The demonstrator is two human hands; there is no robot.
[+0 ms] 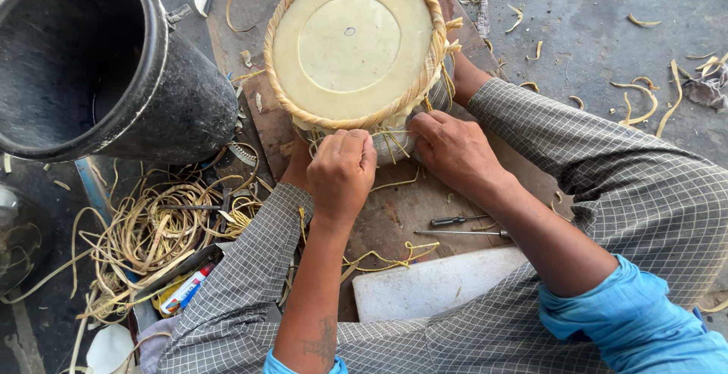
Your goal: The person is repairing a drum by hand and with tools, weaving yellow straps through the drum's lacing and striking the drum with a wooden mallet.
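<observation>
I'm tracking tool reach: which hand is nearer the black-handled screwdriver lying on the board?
Right. The right hand rests on the woven cane-rimmed drum, just above the black-handled screwdriver. The left hand grips cane strips farther left of it.

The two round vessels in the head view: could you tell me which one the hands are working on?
The pale drum with the cane-bound rim; left hand and right hand touch its lower edge. The black bucket lies tipped, untouched, at left.

Grey concrete floor (607, 10) in daylight, strewn with cane scraps (644, 101); a black bucket (98, 63) lies far left.
</observation>
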